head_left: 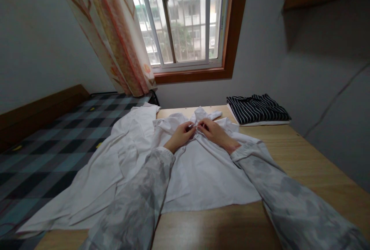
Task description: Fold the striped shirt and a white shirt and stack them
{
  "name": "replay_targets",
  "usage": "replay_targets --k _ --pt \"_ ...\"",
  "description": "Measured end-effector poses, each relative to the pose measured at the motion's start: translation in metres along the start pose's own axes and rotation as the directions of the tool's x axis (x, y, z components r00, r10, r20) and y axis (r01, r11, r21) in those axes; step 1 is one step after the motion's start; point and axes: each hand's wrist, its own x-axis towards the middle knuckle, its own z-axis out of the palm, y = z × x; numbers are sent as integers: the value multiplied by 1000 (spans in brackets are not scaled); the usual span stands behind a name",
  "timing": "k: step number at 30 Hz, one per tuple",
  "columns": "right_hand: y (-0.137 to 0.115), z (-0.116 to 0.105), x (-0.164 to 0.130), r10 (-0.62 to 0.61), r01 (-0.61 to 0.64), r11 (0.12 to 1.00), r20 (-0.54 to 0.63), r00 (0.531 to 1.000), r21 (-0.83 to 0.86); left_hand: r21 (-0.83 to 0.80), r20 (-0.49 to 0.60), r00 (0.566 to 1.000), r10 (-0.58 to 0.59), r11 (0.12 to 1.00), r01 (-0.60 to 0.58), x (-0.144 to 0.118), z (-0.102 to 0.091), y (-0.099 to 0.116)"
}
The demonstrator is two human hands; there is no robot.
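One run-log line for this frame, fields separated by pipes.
left hand pinching white shirt near collar | right hand pinching same spot | shirt spread on wooden table | striped garment folded at far edge

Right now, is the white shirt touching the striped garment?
Apart. The head view shows bare table between the white shirt and the striped garment.
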Motion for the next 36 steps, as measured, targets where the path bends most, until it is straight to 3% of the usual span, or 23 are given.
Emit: replay_targets --k 11,19,36 --pt "2 3 0 -21 21 1000 -31 999 -6 157 11 999 50 986 -51 0 0 5" --pt "-3 0 0 -19 18 999 -34 999 -37 12 51 999 1 1000 -2 -1 0 4" --pt "3 0 -1 -114 100 984 -89 989 -146 -9 -16 999 -34 999 34 -1 3 -2"
